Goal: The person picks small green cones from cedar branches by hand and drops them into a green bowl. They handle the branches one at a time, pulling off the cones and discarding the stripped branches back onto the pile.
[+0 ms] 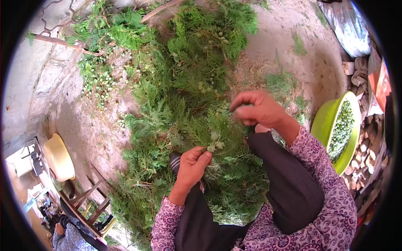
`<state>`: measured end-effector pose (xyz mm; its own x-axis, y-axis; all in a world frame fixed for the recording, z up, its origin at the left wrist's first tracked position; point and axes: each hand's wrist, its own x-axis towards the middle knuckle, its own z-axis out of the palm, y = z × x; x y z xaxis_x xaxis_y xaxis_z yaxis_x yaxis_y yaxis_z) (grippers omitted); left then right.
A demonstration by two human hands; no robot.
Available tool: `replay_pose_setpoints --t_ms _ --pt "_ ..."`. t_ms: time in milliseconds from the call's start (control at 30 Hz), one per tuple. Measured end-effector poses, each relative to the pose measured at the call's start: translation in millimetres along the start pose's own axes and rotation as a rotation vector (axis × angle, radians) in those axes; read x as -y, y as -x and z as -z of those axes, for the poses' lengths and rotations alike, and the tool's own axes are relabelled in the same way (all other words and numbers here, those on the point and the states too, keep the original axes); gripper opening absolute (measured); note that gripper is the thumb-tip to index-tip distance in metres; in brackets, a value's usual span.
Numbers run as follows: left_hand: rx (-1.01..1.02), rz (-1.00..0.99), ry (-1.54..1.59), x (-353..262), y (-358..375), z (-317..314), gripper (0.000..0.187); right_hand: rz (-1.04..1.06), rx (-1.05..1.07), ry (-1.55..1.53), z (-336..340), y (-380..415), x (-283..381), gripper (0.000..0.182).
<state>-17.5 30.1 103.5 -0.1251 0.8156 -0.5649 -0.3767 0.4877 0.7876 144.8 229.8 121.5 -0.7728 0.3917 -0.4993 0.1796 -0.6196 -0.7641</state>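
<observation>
My left hand (193, 163) is closed, thumb and fingers pinching a conifer sprig (215, 144) that bears pale green cones. Just up and to the right, my right hand (259, 111) is raised over the greenery with its fingers bent. Motion smears its fingertips, so I cannot make out whether anything is between them. Under both hands spreads a heap of cut conifer branches (167, 94), feathery and green, with small cones among the leaves. On my right stands a lime-green tub (322, 115) holding many green cones (344, 121).
A yellowish basin (58, 157) leans at the left by a wooden frame (90, 196). Another person (73, 238) shows at the lower left corner. Firewood (364, 157) is stacked beyond the tub, below a silvery plastic bag (347, 31). A bare branch (63, 42) lies near the wall.
</observation>
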Motion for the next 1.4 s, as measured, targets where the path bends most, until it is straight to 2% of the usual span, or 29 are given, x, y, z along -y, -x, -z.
replay_pose_setpoints --t_ms 33,67,133,167,233,300,367,400,467,500,567,600,767,867,900,967,1100,1167,1233,1300,1333,1400 --pt "0.031 -0.045 -0.025 0 0 -1 0.011 -0.041 0.041 0.133 -7 0 3 0.025" --pt "0.032 -0.045 -0.025 -1 0 -1 0.011 -0.041 0.040 0.133 -10 -4 -2 0.025" --pt "0.121 -0.075 -0.105 -2 0 0 0.010 0.213 0.163 0.587 -14 -14 -18 0.035" --pt "0.122 -0.073 -0.106 -2 0 -1 0.010 0.212 0.162 0.586 -17 -13 -20 0.035" --pt "0.163 -0.136 -0.175 -2 0 -1 0.009 0.058 0.256 0.638 -23 -11 -22 0.042" --pt "0.176 -0.130 -0.205 -5 -1 -1 0.009 0.116 0.315 0.715 -21 -13 -22 0.040" --pt "0.187 -0.125 -0.237 -6 0 1 0.009 -0.047 0.380 0.610 -21 -14 -22 0.039" --pt "0.183 -0.086 -0.170 -5 0 2 0.008 -0.047 0.381 0.611 -21 -13 -25 0.039" --pt "0.176 -0.049 -0.102 -6 1 4 0.008 0.106 0.192 0.592 -19 -10 -32 0.030" --pt "0.151 -0.039 -0.076 -9 2 4 0.007 0.105 0.193 0.593 -11 -10 -29 0.030" --pt "0.122 -0.031 -0.050 -13 4 4 0.008 -0.199 -0.165 -0.057 15 -11 -20 0.017" --pt "0.068 -0.039 -0.011 -14 5 3 0.009 -0.144 -0.046 -0.281 19 -7 -17 0.012" --pt "-0.057 0.003 0.081 -16 -4 -5 0.011 -0.131 0.113 -0.367 -12 -3 -15 0.020" --pt "-0.078 0.019 0.084 -18 -5 -7 0.011 -0.177 0.151 0.174 -21 -4 -9 0.031" --pt "-0.073 0.025 0.081 -19 -5 -8 0.011 -0.177 0.149 0.174 -24 -6 -13 0.031" --pt "-0.067 0.038 0.083 -17 -5 -9 0.012 0.207 0.179 0.650 -28 -8 -24 0.034" --pt "-0.012 0.053 0.089 -13 -3 -11 0.012 0.242 0.261 0.762 -27 -9 -33 0.029" --pt "-0.002 0.057 0.105 -13 -2 -10 0.012 0.171 0.320 0.649 -25 -11 -35 0.027" --pt "0.146 0.060 0.081 -17 1 -7 0.009 0.102 0.378 0.539 -23 -8 -34 0.025" --pt "0.178 0.057 0.070 -20 1 -10 0.009 -0.258 0.386 0.220 -23 -4 -31 0.023" --pt "0.209 0.055 0.057 -20 1 -10 0.009 -0.258 0.388 0.222 -21 -2 -32 0.023" --pt "0.184 0.072 0.090 -21 3 -5 0.009 -0.331 0.345 -0.046 -15 2 -34 0.014"
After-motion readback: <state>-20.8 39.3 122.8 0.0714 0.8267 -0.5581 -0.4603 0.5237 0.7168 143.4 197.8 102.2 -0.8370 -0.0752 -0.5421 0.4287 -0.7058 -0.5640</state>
